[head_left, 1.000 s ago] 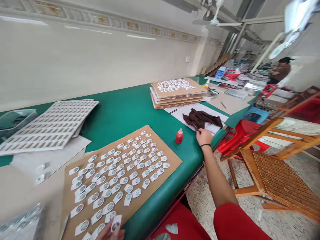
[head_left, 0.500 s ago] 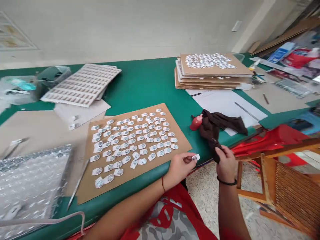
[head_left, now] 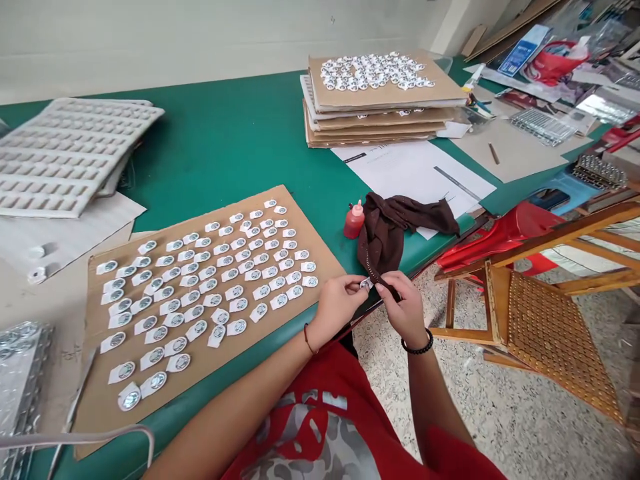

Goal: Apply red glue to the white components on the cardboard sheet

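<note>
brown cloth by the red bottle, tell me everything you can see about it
The dark brown crumpled fabric cloth lies bunched at the near edge of the green table, partly over a white paper sheet. It looks soft and thin, with a row of small light dots along one hem. One end trails toward the person, where the right hand pinches it. The left hand holds a small white tab with a round silver disc against it. The small red plastic bottle stands beside it.

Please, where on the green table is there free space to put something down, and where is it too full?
Bare green table lies between the white trays, the cardboard stack and the near cardboard sheet. A thin strip runs along that sheet's near edge. It is crowded by the red bottle and brown cloth, where both hands meet, and at the far right end.
</note>
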{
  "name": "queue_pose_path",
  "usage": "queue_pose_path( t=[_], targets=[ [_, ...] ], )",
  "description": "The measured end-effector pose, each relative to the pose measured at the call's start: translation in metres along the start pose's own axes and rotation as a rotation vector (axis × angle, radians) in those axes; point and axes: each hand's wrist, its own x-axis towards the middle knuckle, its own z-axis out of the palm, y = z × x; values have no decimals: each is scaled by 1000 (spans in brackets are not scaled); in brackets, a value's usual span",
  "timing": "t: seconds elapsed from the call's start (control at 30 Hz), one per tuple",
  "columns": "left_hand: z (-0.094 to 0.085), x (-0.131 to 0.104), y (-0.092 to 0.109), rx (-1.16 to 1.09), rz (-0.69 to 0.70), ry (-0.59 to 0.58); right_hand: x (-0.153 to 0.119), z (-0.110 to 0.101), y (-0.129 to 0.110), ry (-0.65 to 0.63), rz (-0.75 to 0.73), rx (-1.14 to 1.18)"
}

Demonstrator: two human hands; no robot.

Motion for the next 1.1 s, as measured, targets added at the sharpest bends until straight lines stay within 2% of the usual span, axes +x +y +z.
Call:
queue_pose_path(
  t=[0.27, 0.53, 0.9, 1.1],
  targets=[
    [1, 1, 2, 2, -28, -15, 1, 2, -1, -17, -96, -97],
    [2, 0, 0, 31, -11, 10, -8, 11, -4, 37, -85, -170],
    [1, 2, -1, 26, 13, -31, 8, -4, 3, -176, -148, -136],
    [-2, 2, 2, 34, 12, -66, 18, -8, 9, -244, -149, -44]
  ],
)
